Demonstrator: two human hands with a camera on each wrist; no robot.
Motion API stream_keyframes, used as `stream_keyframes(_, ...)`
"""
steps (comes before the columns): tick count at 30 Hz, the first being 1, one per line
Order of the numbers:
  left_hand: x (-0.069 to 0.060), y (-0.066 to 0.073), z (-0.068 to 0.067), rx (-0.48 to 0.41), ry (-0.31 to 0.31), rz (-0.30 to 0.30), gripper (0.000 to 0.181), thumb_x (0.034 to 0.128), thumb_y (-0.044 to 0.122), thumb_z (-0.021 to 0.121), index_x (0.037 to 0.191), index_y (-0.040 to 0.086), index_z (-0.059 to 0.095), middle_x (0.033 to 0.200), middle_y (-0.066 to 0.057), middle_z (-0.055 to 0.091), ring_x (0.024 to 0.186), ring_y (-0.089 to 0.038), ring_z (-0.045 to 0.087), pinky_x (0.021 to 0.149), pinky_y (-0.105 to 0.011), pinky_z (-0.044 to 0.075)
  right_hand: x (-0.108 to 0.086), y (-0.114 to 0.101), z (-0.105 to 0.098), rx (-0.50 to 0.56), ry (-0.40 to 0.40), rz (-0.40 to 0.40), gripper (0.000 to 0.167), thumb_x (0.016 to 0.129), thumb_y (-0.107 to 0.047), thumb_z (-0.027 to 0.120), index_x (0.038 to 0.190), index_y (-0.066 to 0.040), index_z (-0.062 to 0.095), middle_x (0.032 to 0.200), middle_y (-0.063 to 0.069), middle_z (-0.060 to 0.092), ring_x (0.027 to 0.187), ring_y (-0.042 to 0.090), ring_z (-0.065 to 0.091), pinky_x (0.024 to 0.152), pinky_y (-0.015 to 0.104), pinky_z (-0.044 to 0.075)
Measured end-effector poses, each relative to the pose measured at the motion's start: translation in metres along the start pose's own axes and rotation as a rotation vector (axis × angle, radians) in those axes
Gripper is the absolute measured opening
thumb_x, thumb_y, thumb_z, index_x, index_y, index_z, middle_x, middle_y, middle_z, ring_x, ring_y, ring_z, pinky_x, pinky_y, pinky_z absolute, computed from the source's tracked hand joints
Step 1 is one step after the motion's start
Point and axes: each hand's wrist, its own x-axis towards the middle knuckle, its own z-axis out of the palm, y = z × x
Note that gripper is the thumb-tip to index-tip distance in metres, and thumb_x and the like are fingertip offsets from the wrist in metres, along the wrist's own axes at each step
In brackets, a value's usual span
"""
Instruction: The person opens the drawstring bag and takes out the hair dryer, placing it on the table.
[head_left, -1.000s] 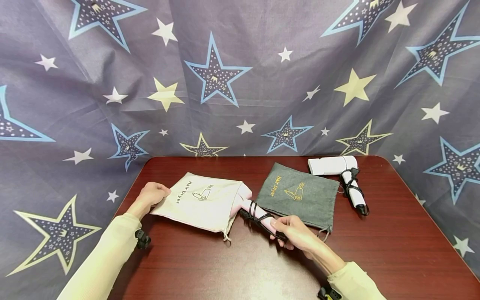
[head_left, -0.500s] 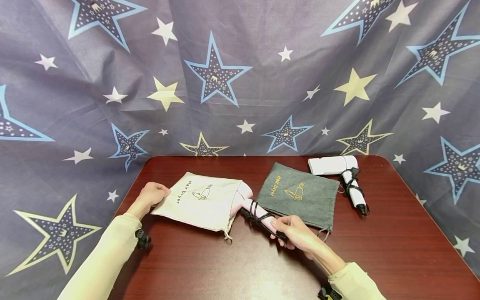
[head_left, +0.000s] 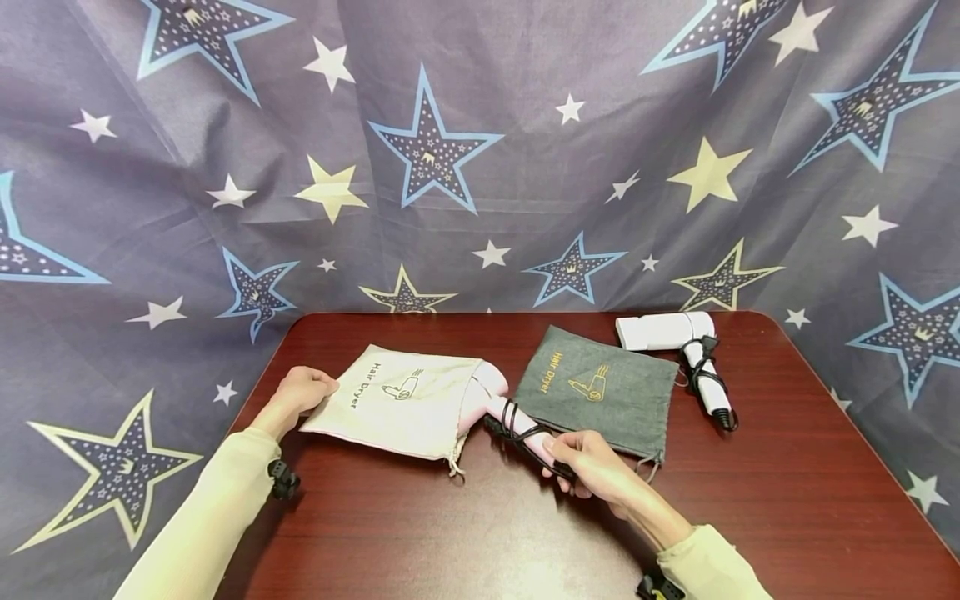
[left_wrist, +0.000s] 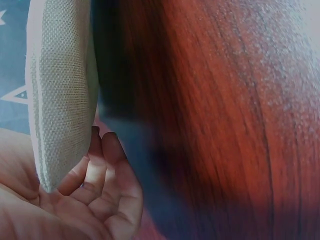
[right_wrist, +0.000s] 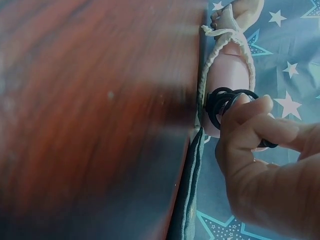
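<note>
My left hand (head_left: 302,390) pinches the closed end of a cream drawstring bag (head_left: 390,417) printed "Hair Dryer". In the left wrist view, the bag's corner (left_wrist: 62,100) hangs over the palm, with the fingers beneath it. From the bag's mouth sticks a pink hair dryer (head_left: 476,402), its nozzle end hidden inside the cloth. My right hand (head_left: 588,467) holds the handle's lower end, which has a black cord (head_left: 513,425) wound round it. The right wrist view shows the bag's gathered rim (right_wrist: 251,65) around the pink barrel and my fingers curled on the handle.
A grey drawstring bag (head_left: 600,392) lies flat just right of the pink dryer. Behind it on the right rests a white hair dryer (head_left: 660,331) with its cord wrapped round the handle. The reddish table (head_left: 420,525) meets a star-patterned curtain (head_left: 480,167) at the back.
The cream bag has shifted slightly left with my left hand, and a little more of the pink hair dryer's barrel shows. My right hand stays almost in place.
</note>
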Motion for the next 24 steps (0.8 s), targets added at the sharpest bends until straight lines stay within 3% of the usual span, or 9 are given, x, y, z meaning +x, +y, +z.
stream_keyframes(14,0.0028,-0.0042,-0.0021,-0.008,-0.002,-0.004,0.021,0.1014,0.012,0.064,0.108,-0.006,0.072,0.100,-0.013,0.065,0.086,-0.023,0.059,0.065,-0.030,0.051,0.0018,0.0029,0.0015,-0.017,0.002,0.001,0.039,0.109,-0.026,0.057,0.104,0.012,0.066,0.084,0.011,0.071,0.056,0.007,0.051,0.046,0.019,0.034)
stream_keyframes(24,0.0002,-0.0087,-0.0037,0.007,0.020,-0.002,0.023,0.1013,0.013,0.063,0.109,-0.007,0.071,0.101,-0.014,0.065,0.092,-0.026,0.059,0.067,-0.029,0.051,-0.0007,-0.0002,0.0004,0.003,-0.004,-0.013,0.039,0.110,-0.027,0.057,0.102,0.009,0.067,0.079,0.008,0.068,0.055,0.007,0.049,0.045,0.019,0.033)
